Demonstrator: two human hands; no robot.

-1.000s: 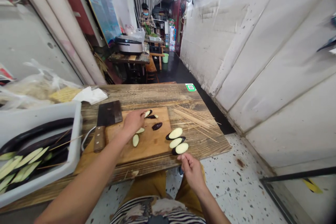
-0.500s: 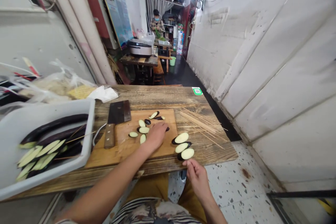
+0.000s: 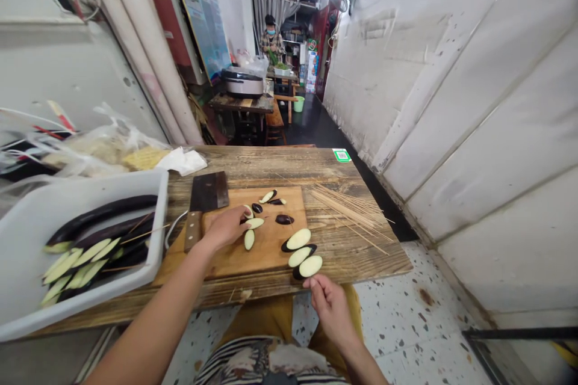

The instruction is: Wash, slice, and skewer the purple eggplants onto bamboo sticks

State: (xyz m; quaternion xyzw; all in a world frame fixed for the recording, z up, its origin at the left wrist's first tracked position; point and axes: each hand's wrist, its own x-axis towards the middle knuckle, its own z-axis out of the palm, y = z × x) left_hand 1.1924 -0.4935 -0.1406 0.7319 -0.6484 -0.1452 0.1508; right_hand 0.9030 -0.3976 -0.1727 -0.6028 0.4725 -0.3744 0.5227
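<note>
My left hand (image 3: 224,227) rests on the wooden cutting board (image 3: 275,255), its fingertips over pale eggplant slices (image 3: 250,231), close to a cleaver (image 3: 206,192) with a wooden handle. Dark eggplant pieces (image 3: 284,219) lie on the board beyond it. My right hand (image 3: 332,307) is at the table's front edge, its fingers pinched together just below several long eggplant slices (image 3: 301,255) on the wood. I see nothing between those fingers. A loose bundle of bamboo skewers (image 3: 347,210) lies to the right of the board.
A white tub (image 3: 90,298) at left holds whole eggplants and skewered slices. Plastic bags (image 3: 108,147) and white paper (image 3: 185,161) lie behind it. The wooden table (image 3: 266,159) ends at a wall on the right. A seated person (image 3: 272,39) works far down the corridor.
My left hand has moved left across the board, from the right of the slices to near the cleaver. My right hand has stayed close to the slices at the table's edge.
</note>
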